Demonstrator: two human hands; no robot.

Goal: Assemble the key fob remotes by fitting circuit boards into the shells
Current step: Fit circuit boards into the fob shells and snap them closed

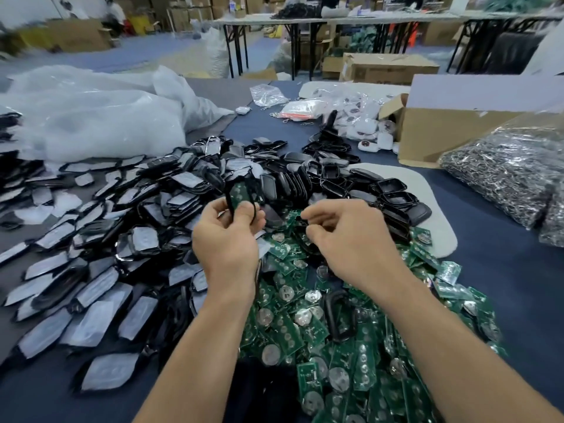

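My left hand [227, 236] grips a black key fob shell [236, 195] held upright above the pile, with a green circuit board seated inside it. My right hand [345, 236] hovers just to the right, fingers curled loosely over the heap of green circuit boards [320, 346]; nothing shows between its fingers. A pile of black shell halves [351, 181] lies beyond both hands. Shells with grey film faces [100, 270] spread across the left of the table. One empty black shell frame [338, 315] lies on the boards between my forearms.
A heap of clear plastic bags [91, 117] sits at the back left. At right stand a cardboard box [442, 129] and a bag of metal key rings [512, 175]. White fobs in packets [360, 117] lie behind the shells. A white foam pad [439, 221] lies under the shells.
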